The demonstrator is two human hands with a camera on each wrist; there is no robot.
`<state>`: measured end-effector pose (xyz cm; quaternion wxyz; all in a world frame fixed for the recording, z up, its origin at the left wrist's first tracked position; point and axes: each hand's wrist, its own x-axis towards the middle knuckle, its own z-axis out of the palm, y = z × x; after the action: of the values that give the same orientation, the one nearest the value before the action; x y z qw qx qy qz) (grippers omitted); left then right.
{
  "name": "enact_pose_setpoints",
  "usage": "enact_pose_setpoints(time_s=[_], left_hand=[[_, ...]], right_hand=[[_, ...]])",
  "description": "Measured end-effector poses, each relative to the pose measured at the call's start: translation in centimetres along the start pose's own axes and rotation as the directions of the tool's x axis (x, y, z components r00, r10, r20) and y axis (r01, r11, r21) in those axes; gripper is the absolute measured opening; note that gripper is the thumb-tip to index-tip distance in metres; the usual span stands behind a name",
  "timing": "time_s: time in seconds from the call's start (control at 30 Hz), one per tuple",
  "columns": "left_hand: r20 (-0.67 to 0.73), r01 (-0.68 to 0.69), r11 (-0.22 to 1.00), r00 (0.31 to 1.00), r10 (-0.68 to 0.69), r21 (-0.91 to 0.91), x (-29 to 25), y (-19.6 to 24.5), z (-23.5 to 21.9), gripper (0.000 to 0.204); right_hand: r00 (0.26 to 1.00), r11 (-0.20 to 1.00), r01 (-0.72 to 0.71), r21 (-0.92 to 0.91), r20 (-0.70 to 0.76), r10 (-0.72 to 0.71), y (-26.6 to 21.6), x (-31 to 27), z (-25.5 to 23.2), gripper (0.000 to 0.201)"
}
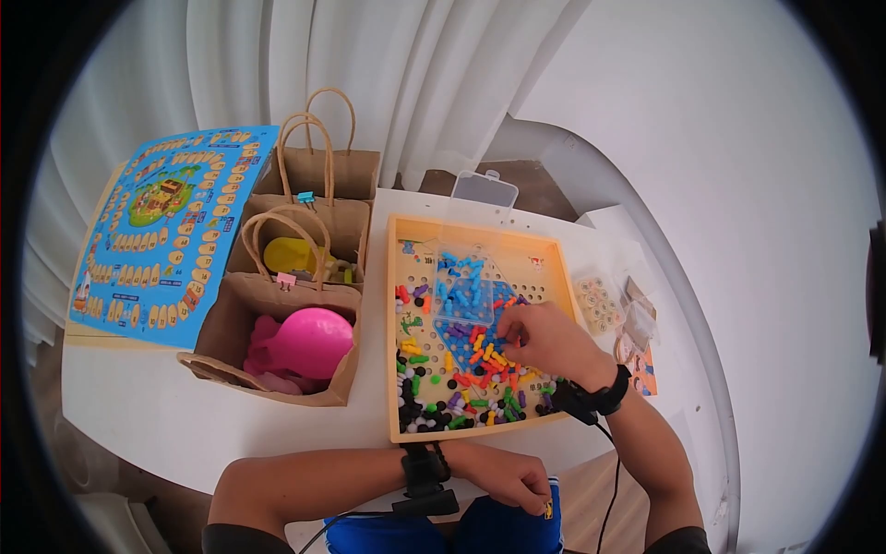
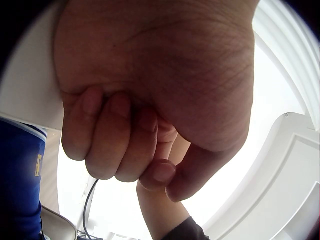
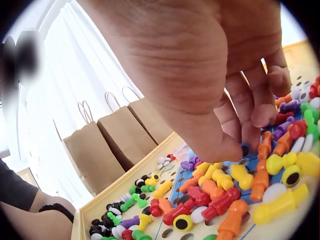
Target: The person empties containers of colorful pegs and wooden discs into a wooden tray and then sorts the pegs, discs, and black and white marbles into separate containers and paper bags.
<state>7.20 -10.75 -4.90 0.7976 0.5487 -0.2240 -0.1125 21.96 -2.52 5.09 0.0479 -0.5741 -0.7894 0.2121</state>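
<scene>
My right hand (image 1: 544, 337) is over the wooden game board (image 1: 395, 369), among loose coloured pegs. In the right wrist view its thumb and forefinger pinch a blue peg (image 3: 245, 150), whose dark round base shows. Orange pegs (image 3: 260, 180), red and yellow ones lie close under the fingers. A clear plastic box (image 1: 464, 319) with blue pegs (image 1: 459, 284) stands on the board, left of that hand, its lid raised. My left hand (image 2: 150, 95) is at the board's near side, above the lap. Its fingers are curled in to the palm, with nothing visible between them.
Three brown paper bags (image 1: 355, 319) stand left of the board; the nearest holds a pink item (image 1: 314, 340). A blue printed game sheet (image 1: 175, 222) leans behind them. Round pieces in a clear container (image 1: 598, 303) and small packets lie to the right. Cables trail from both wrists.
</scene>
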Motion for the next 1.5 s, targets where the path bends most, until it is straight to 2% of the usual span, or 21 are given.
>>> enact_pose_setpoints(time_s=[0.1,0.17,0.2,0.27,0.3,0.37,0.4,0.47,0.5,0.57,0.7,0.8,0.87,0.9,0.97,1.0,1.07,1.2,1.27,1.4,1.5], left_hand=[[0.003,-0.004,1.0,1.0,0.004,-0.003,0.0,0.0,0.0,0.042],[0.001,-0.004,1.0,1.0,0.004,-0.005,0.1,0.0,0.1,0.042],[0.002,-0.004,1.0,1.0,0.004,-0.006,0.1,0.1,0.1,0.042],[-0.008,0.0,1.0,1.0,0.0,-0.004,-0.1,0.3,0.1,0.042],[-0.007,0.0,1.0,1.0,0.0,-0.004,-0.1,0.3,0.1,0.042],[-0.006,-0.006,1.0,1.0,0.006,0.003,-0.1,0.2,0.1,0.042],[-0.008,-0.009,1.0,1.0,0.009,0.004,-0.1,0.3,0.1,0.042],[-0.008,-0.005,1.0,1.0,0.005,-0.005,-0.2,0.5,0.1,0.042],[-0.009,-0.007,1.0,1.0,0.007,-0.004,-0.2,0.5,0.2,0.042],[-0.013,-0.006,1.0,1.0,0.006,0.009,-0.2,0.7,0.2,0.042],[-0.008,-0.002,1.0,1.0,0.002,0.016,0.1,0.1,0.1,0.043],[-0.005,-0.01,1.0,1.0,0.01,0.023,0.1,0.1,0.0,0.043],[-0.012,-0.008,0.999,1.0,0.008,0.031,0.0,0.2,0.1,0.043],[-0.011,-0.007,1.0,1.0,0.007,0.031,0.0,0.2,0.1,0.043],[-0.005,-0.009,1.0,1.0,0.009,0.016,-0.1,0.2,0.1,0.043],[-0.003,-0.008,1.0,1.0,0.009,0.015,0.0,0.1,0.0,0.043],[-0.011,0.0,1.0,1.0,0.0,0.025,0.0,0.0,0.0,0.044],[-0.015,-0.011,1.0,1.0,0.011,0.025,-0.2,0.3,0.1,0.044],[-0.017,-0.027,0.999,0.999,0.027,0.03,-0.1,0.2,0.2,0.043],[-0.004,-0.013,1.0,1.0,0.013,0.004,-0.1,0.0,0.0,0.043],[-0.005,0.0,1.0,1.0,0.001,0.01,-0.1,0.3,0.1,0.043]], right_hand=[[0.999,0.998,0.018,0.065,-0.046,-0.015,-1.0,0.2,-1.3,0.017],[0.97,0.958,0.053,0.283,-0.244,0.019,-2.5,0.6,-2.2,0.012],[0.97,0.958,0.051,0.284,-0.243,0.021,-2.6,0.9,-2.2,0.012],[0.913,0.917,0.188,0.352,-0.406,-0.031,-2.5,1.3,-2.2,0.016],[0.913,0.917,0.188,0.352,-0.406,-0.031,-2.3,1.2,-2.5,0.016],[0.96,0.989,0.092,0.113,-0.274,-0.058,-1.3,0.5,-3.5,0.018],[0.96,0.989,0.093,0.111,-0.272,-0.06,-0.9,0.2,-3.6,0.018],[0.989,0.997,0.044,0.057,-0.141,-0.035,0.2,-0.9,-3.4,0.021],[0.989,0.997,0.044,0.056,-0.14,-0.036,0.7,-1.5,-3.3,0.021],[0.998,0.999,-0.012,-0.045,-0.054,0.009,1.5,-2.6,-3.0,0.015],[0.999,0.996,-0.052,-0.07,0.003,0.052,2.1,-4.1,-2.5,0.016],[1.0,1.0,0.013,-0.027,0.016,-0.013,2.2,-4.5,-2.4,0.015],[0.99,1.0,0.017,0.013,0.141,-0.019,1.8,-4.5,-2.9,0.016],[0.99,1.0,0.017,0.014,0.14,-0.018,1.8,-4.4,-2.9,0.016],[0.999,0.998,-0.045,0.044,-0.028,0.046,1.7,-4.0,-3.0,0.019],[0.998,0.998,-0.046,0.045,-0.028,0.048,1.7,-3.8,-3.0,0.019],[0.985,0.999,0.005,-0.032,-0.175,-0.011,1.6,-3.1,-3.0,0.022],[0.992,0.999,0.033,-0.033,-0.122,-0.037,1.8,-2.4,-2.2,0.021],[0.994,0.994,0.105,-0.037,0.005,-0.105,1.4,-2.1,-2.1,0.021],[0.998,0.998,0.06,-0.008,-0.002,-0.06,0.5,-2.4,-2.0,0.021],[0.991,0.99,0.135,0.035,-0.011,-0.135,-0.8,-2.6,-2.0,0.019]])
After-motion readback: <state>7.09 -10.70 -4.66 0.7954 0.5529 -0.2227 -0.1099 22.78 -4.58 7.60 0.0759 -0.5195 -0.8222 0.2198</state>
